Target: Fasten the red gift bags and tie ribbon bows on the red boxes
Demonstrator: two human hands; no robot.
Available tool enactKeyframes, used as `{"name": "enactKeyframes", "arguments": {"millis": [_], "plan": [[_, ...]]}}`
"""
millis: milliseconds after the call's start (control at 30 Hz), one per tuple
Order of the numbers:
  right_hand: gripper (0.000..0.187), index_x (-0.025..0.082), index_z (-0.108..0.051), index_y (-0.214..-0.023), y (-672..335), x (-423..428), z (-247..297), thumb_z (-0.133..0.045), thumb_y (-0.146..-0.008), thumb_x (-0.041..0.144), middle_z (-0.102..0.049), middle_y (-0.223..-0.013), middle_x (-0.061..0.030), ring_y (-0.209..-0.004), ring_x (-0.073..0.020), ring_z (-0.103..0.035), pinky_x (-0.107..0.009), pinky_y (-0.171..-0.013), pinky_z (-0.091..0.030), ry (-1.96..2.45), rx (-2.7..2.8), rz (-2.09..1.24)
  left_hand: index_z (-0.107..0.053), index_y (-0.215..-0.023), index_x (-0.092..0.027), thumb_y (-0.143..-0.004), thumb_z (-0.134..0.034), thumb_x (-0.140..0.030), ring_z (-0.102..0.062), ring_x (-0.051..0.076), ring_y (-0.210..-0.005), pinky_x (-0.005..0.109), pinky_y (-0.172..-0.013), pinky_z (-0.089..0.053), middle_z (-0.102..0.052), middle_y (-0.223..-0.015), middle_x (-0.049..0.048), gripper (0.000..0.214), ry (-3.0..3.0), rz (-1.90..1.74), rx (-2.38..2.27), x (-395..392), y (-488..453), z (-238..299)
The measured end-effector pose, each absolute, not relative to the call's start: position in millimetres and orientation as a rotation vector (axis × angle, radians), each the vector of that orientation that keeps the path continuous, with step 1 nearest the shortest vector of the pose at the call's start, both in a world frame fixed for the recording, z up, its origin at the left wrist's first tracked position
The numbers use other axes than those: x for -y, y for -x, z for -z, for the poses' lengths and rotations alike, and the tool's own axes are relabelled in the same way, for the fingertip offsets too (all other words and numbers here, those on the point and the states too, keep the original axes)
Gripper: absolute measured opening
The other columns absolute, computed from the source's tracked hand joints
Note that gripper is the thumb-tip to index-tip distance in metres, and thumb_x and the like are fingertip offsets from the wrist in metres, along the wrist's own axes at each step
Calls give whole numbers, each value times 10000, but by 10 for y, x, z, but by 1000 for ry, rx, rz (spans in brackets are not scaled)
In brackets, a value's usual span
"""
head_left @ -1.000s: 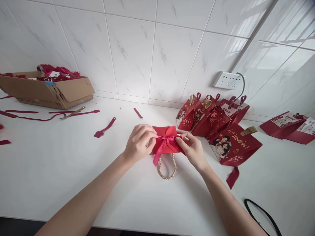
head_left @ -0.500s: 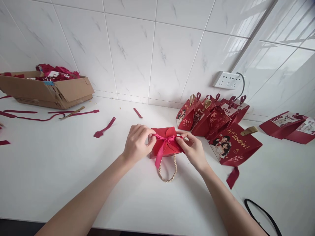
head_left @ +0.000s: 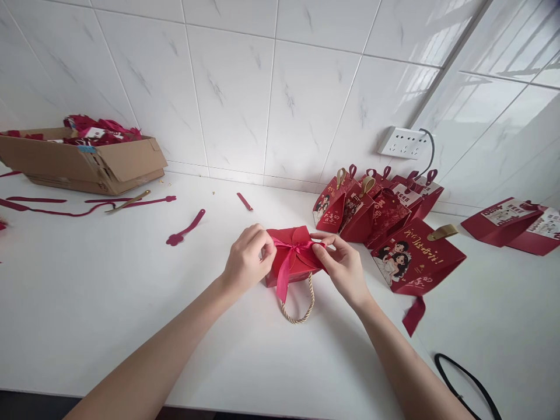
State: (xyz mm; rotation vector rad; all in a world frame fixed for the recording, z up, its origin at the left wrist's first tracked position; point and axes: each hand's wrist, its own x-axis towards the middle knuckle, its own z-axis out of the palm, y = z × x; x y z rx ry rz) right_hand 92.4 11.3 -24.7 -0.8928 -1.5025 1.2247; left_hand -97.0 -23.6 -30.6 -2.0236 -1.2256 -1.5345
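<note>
A small red gift box (head_left: pixel 301 269) stands on the white table, its petal-like top flaps folded together. Across the top runs a pink-red ribbon (head_left: pixel 284 274), knotted in a bow at the middle with one tail hanging down the near side. My left hand (head_left: pixel 250 256) pinches the ribbon's left loop. On the other side, my right hand (head_left: pixel 342 265) has thumb and fingers closed on the right part of the bow, against the box's edge. A twisted gold cord handle (head_left: pixel 297 321) curves out from the box toward me and lies on the table.
Several red wedding gift boxes (head_left: pixel 417 259) with loop handles stand at the right. A cardboard box (head_left: pixel 74 163) full of red pieces is at the back left, with loose straps (head_left: pixel 186 227) before it. A power socket (head_left: pixel 403 143) and a black cable (head_left: pixel 468 379) are on the right.
My left hand has shifted very slightly down, drawing on the ribbon, and the box has tilted or turned a little. My right hand stays nearly in place.
</note>
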Motion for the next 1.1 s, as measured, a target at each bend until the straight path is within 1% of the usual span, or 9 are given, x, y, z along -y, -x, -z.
{"name": "enactKeyframes", "arguments": {"millis": [167,267,400,533,700,800,867,1000,1100], "plan": [[314,178,-513,-670,-931,-130,220,-671,-721,444,-630,-1085,-78,-748,-153,-642,-235,-583,-519,968,1472,-1184,-481,-824,-210,-745,-477,-106,-513,103,-615,213,-573,-420,-513,-663,-43,130,2132,1646,1724,278,952,276],[303,179,-525,-667,-944,-140,208,-687,-704,432,-661,-990,-63,-740,-153,-636,-241,-599,-515,968,1438,-1231,-532,-886,-223,-786,-440,-172,-459,104,-550,209,-507,-367,-444,-587,-56,145,2262,1641,1948,290,957,240],[313,178,-533,-661,-980,-174,197,-701,-678,442,-678,-837,-45,-657,-139,-603,-239,-544,-486,1026,1383,-1340,-582,-790,-210,-791,-463,-246,-481,120,-608,231,-564,-387,-484,-619,-29,124,2492,1750,2014,295,980,167],[319,179,-523,-645,-1010,-200,192,-722,-654,428,-673,-902,-36,-678,-134,-594,-243,-565,-486,1029,1317,-1399,-589,-805,-183,-764,-545,-364,-532,157,-755,268,-673,-427,-574,-779,22,191,2647,1994,2010,274,996,111],[335,166,-513,-622,-991,-180,194,-738,-646,414,-656,-976,-55,-667,-119,-583,-240,-577,-484,994,1303,-1399,-428,-601,-190,-782,-500,-541,-465,120,-575,259,-587,-394,-444,-585,-32,401,2303,2019,2425,260,978,89],[339,166,-510,-619,-976,-160,187,-727,-663,423,-653,-962,-55,-669,-120,-572,-242,-567,-481,1003,1334,-1390,-335,-452,-185,-795,-459,-560,-413,101,-457,262,-550,-368,-382,-437,-37,523,2279,1747,2675,298,956,36],[339,167,-507,-618,-970,-150,182,-724,-670,422,-654,-948,-51,-666,-117,-567,-240,-569,-480,1002,1349,-1381,-363,-397,-179,-800,-458,-531,-427,100,-417,269,-542,-384,-418,-391,-20,544,2316,1666,2803,328,948,-20],[328,167,-507,-622,-969,-148,185,-717,-685,412,-659,-932,-50,-637,-105,-555,-230,-550,-467,991,1368,-1383,-548,-521,-160,-748,-564,-458,-544,136,-470,277,-525,-442,-586,-511,21,375,2369,1836,2907,352,963,-113],[311,168,-528,-643,-979,-164,208,-714,-689,412,-652,-941,-50,-640,-108,-557,-234,-544,-468,1009,1369,-1372,-591,-589,-152,-739,-595,-432,-585,145,-548,277,-573,-473,-621,-573,35,318,2488,1862,2856,342,999,-123]]}}
